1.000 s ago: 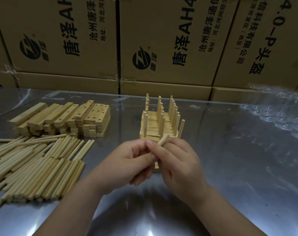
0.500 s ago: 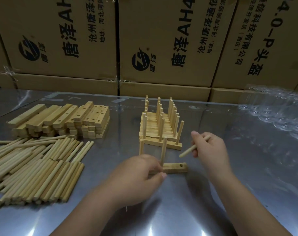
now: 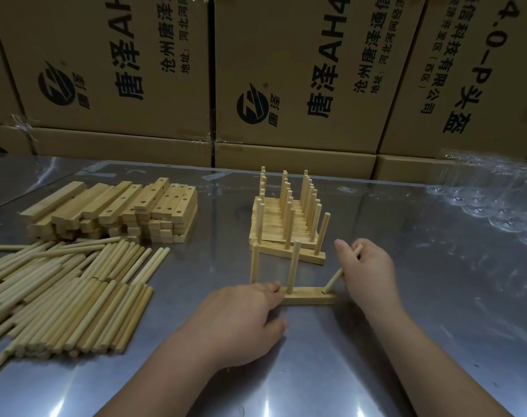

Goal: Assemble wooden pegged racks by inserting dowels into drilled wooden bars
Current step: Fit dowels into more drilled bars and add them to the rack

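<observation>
Right hand (image 3: 367, 272) pinches a tilted dowel (image 3: 334, 279), its lower tip at the hole in the right end of a wooden bar (image 3: 307, 298). Left hand (image 3: 241, 320) lies palm down, fingers flat, pressing the bar's left end. Two upright pegs (image 3: 293, 266) stand in the bar. Finished racks (image 3: 286, 224) sit just beyond, loose dowels (image 3: 66, 290) to the left.

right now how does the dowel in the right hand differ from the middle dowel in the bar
The held dowel leans, its tip at the end hole of the bar; the middle dowel stands upright, seated. The right hand grips the held dowel; no hand grips the middle dowel. Both are plain light wood, alike in thickness.
</observation>
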